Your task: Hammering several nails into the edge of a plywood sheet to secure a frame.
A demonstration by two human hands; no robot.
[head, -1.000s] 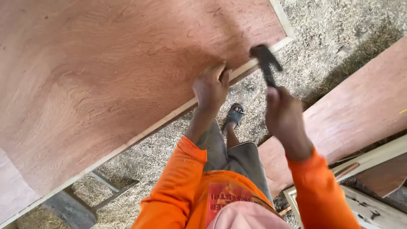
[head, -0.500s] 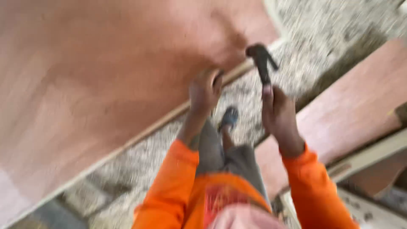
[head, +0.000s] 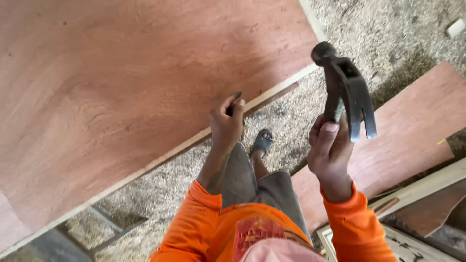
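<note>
A large reddish plywood sheet [head: 121, 82] with a pale wooden edge strip fills the upper left. My left hand [head: 225, 123] rests at that near edge, thumb and fingers pinched on something small and dark that looks like a nail. My right hand [head: 330, 148] grips a dark metal claw hammer [head: 347, 90], raised close to the camera with its head up and claw pointing down-right, to the right of the sheet's edge.
Sawdust and wood shavings cover the ground. A second reddish board [head: 398, 145] leans at the right, with a pale wooden frame [head: 417, 191] beside it. My sandalled foot [head: 263, 140] stands below the sheet's edge. Grey trestle legs [head: 97, 225] show at lower left.
The hammer has swung up and back from the sheet's edge toward the camera. My left hand has stayed pinched at the edge strip.
</note>
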